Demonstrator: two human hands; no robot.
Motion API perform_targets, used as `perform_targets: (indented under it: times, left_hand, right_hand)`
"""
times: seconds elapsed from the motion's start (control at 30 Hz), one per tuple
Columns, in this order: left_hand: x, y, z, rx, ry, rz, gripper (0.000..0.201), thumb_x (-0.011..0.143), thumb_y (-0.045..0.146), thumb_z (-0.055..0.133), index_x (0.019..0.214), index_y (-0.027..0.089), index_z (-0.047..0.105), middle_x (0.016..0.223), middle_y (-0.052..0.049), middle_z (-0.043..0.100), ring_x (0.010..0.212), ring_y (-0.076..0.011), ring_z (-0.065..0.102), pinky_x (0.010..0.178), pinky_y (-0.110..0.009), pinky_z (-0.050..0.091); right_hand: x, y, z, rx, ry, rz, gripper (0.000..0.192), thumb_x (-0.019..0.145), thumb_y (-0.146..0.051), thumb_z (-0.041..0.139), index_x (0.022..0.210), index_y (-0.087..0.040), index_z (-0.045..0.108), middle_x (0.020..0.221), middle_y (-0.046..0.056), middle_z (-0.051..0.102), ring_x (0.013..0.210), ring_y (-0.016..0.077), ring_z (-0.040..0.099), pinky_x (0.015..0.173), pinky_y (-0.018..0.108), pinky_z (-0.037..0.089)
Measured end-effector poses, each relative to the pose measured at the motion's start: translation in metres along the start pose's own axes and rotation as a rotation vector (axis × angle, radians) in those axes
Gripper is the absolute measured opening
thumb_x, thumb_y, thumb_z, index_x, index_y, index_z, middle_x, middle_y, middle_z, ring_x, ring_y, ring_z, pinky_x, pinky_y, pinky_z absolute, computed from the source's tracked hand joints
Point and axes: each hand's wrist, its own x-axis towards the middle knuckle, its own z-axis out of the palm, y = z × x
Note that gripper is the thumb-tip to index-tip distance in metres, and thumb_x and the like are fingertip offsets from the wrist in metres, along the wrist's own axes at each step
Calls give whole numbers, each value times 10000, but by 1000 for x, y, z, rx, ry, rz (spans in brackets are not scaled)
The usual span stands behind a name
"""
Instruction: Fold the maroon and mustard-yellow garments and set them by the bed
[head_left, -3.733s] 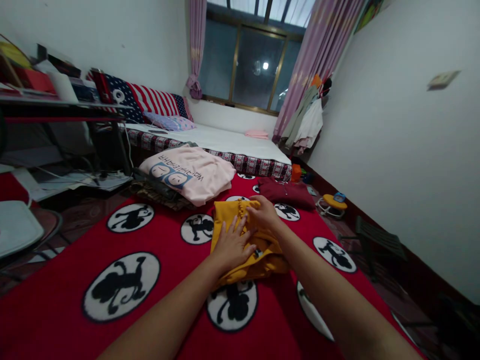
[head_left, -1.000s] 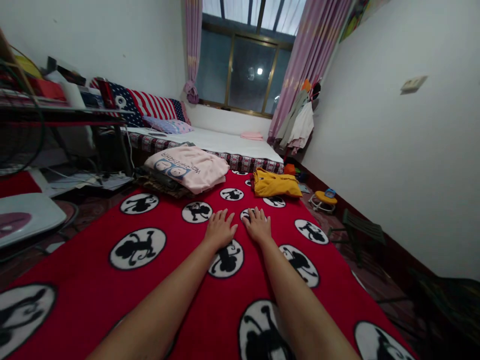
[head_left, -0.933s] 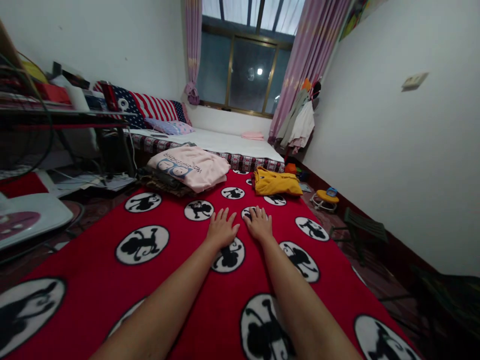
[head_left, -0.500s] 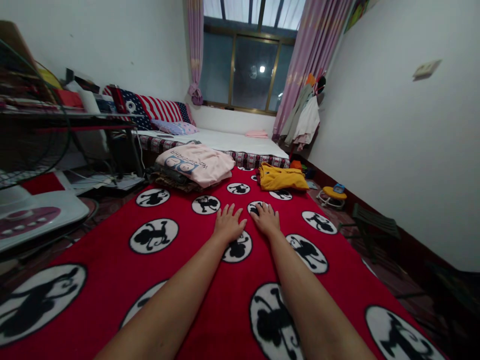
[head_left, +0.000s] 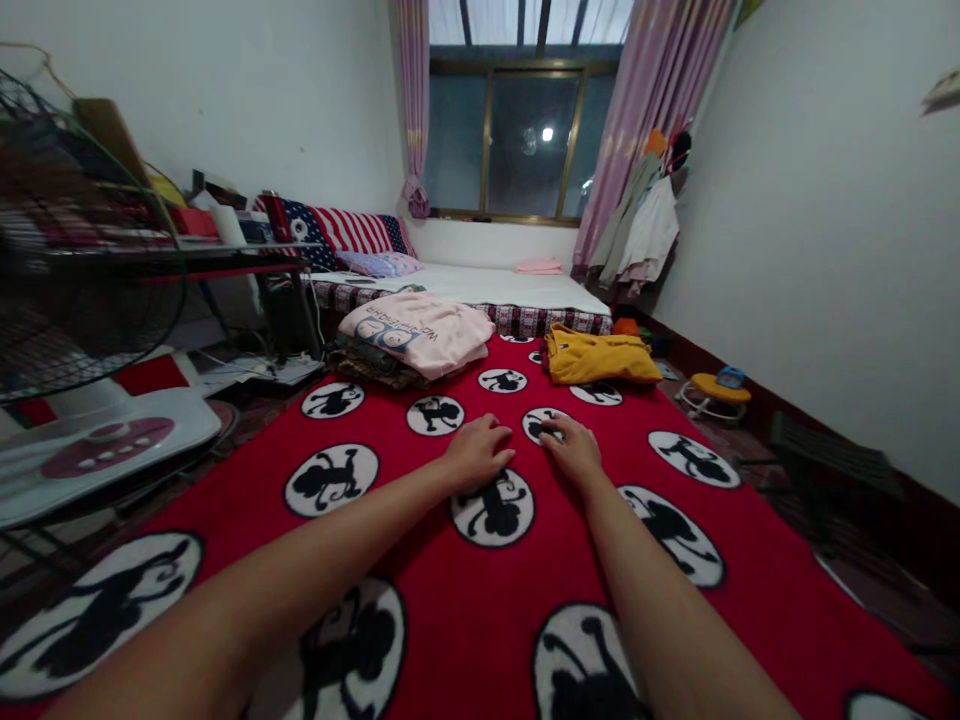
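Note:
A red blanket [head_left: 420,480] with black monkey figures in white circles spreads beneath both hands. My left hand [head_left: 478,455] rests on or just over it, turned inward, its fingers loosely bent with nothing in them. To its right, my right hand [head_left: 574,452] is over a white circle, fingers slightly curved and apart, also without any object. Beyond my left hand lies a stack of folded clothes topped by a pink garment [head_left: 420,325] with lettering and a printed picture. A folded yellow garment [head_left: 600,355] lies beyond my right hand.
A bed [head_left: 517,285] stands under the window at the back. On the left are a fan [head_left: 90,250], a cluttered table [head_left: 247,255] and a white chair-like surface [head_left: 150,440]. A yellow stool [head_left: 720,388] and a dark folding stool [head_left: 832,455] stand on the right.
My left hand has turned inward and its fingers have drawn in from a flat spread. The right fingers have bent a little. The view has swung slightly left.

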Motion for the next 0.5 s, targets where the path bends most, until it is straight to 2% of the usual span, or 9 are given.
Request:
perform_targets:
  times: [0.07,0.1,0.2,0.27,0.33,0.4,0.43,0.5]
  left_hand:
    - [15,-21,-24,-27,65,63,323,885,342,511,1114,209,695,1112,-79,648,1036,-207,603,966,-313,455]
    - [25,-34,-39,-10,147,41,317,888,316,505,1115,201,693,1102,-79,646,1036,-205,599,967,-308,451]
    - [64,-81,-86,163,446,-111,368,879,270,524,1217,171,634,1262,-116,569,1184,-263,518,1043,-373,391]
    - [88,-112,-111,258,509,-281,422,882,296,547,1277,153,587,1355,-158,500,1249,-313,469,1047,-417,380]
    - [106,-140,-127,271,435,-482,609,856,391,611,1381,116,471,1389,-220,463,1230,-353,487,1002,-443,413]
    - [117,-159,-134,275,293,-603,795,787,487,686,1401,61,412,1348,-259,498,1187,-377,518,967,-453,429]
    - [120,-166,-134,279,226,-615,814,762,518,700,1366,38,441,1307,-254,536,1169,-377,529,962,-452,426]
    - [123,-173,-132,292,137,-582,703,752,525,700,1208,7,564,1188,-201,623,1133,-357,547,965,-444,410]
  right_hand:
    - [1,2,2,13,12,2,287,825,-319,596,1083,-251,703,1357,34,583,1256,211,516,1065,382,355]
    - [1,2,3,14,16,-1,284,818,-318,598,1072,-255,707,1354,32,586,1252,214,519,1062,386,357]
    - [1,2,5,16,31,-4,262,803,-320,603,1033,-272,719,1333,25,601,1223,221,539,1046,390,370]
    - [0,1,5,19,45,0,247,799,-321,603,1010,-277,725,1316,18,612,1204,224,549,1038,389,376]
    - [0,0,4,20,56,11,237,796,-319,603,995,-280,728,1304,11,618,1190,228,554,1034,388,379]
    - [-1,-2,4,21,60,15,232,791,-312,606,984,-280,730,1293,7,624,1180,231,557,1030,383,382]
    - [-1,-2,3,24,61,16,230,788,-309,606,979,-281,731,1288,5,627,1175,231,559,1029,380,383]
    - [0,-3,3,30,63,20,229,787,-299,601,972,-280,735,1279,4,633,1164,227,563,1029,376,383]
